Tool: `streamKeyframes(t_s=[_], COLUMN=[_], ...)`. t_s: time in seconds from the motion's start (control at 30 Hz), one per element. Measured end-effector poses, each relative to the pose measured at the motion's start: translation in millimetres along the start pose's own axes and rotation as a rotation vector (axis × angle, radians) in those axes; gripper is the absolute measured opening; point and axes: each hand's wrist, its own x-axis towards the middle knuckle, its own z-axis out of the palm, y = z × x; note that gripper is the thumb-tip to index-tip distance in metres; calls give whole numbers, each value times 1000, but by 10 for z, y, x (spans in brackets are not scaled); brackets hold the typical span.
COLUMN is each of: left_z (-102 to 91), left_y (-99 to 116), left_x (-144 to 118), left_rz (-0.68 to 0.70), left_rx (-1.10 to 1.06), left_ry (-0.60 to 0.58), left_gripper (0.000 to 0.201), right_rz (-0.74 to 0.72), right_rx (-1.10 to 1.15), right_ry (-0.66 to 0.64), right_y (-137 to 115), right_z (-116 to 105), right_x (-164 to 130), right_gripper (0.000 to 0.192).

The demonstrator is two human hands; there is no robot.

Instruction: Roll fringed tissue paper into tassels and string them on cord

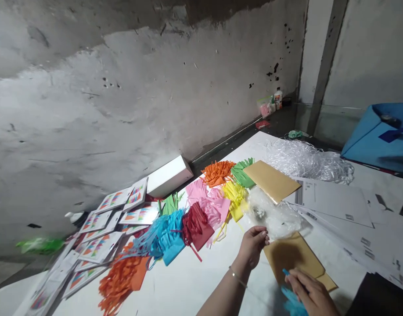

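My left hand (253, 246), with a thin bracelet at the wrist, is raised over the white table covering beside a crumpled clear plastic bag (274, 215). Its fingers are pinched together; whatever they hold, if anything, cannot be made out. At the lower right, my right hand (309, 289) grips a blue fringed paper piece (293, 302), partly cut off by the frame's bottom edge. Under and beyond that hand lies a brown envelope (295, 254). Left of my hands are fringed paper bundles: dark red (199, 228), blue (168, 239), yellow (235, 199), pink (210, 204) and orange (127, 276).
Printed cards (101, 248) in packs are piled at the left, near a white box (170, 175) by the wall. Another brown envelope (272, 180), white stringy strands (308, 160) and printed sheets (340, 202) lie to the right. A blue bag (379, 136) stands at the far right.
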Motion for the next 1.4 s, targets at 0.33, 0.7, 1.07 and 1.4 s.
streamKeyframes(t_s=[0.33, 0.7, 1.07, 1.4], left_z=[-391, -657, -757, -1051], left_y=[156, -150, -418, -545], left_x=[-1792, -2698, -3084, -3247], left_rz=[-55, 130, 130, 22], left_rx=[-839, -662, -512, -599], left_ry=[71, 335, 505, 384], left_gripper=[34, 20, 21, 42], right_rz=[-500, -614, -309, -608], right_rx=[-273, -605, -352, -420], right_ry=[-305, -807, -944, -930], right_y=[-756, -1133, -1131, -924], right_z=[350, 697, 934, 1123], right_x=[-359, -805, -1045, -1182], right_gripper=[26, 28, 34, 28])
